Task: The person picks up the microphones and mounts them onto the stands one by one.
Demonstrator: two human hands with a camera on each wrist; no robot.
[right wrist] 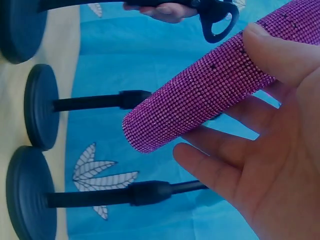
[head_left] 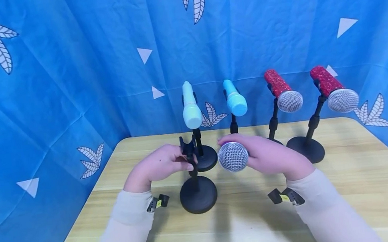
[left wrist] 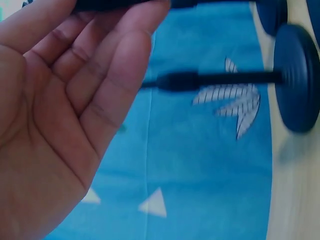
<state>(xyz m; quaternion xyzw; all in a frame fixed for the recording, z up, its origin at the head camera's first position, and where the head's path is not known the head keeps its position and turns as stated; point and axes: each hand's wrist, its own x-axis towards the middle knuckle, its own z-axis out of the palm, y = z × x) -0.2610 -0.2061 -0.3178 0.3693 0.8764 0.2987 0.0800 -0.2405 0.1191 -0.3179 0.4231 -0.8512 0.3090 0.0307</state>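
My left hand grips the pole of a black microphone stand just under its bare clip. The stand's round base is at the table's middle left. In my right hand is a microphone with a silver mesh head, which faces the head camera. The right wrist view shows its purple, rhinestone-covered handle pinched between thumb and fingers. The held microphone is to the right of the clip and apart from it. In the left wrist view, my left palm hides most of the gripped pole.
Behind stand a pale mint microphone, a light blue microphone and two red glittery microphones with silver heads, each on a black stand. A blue patterned curtain encloses the wooden table at the back and sides.
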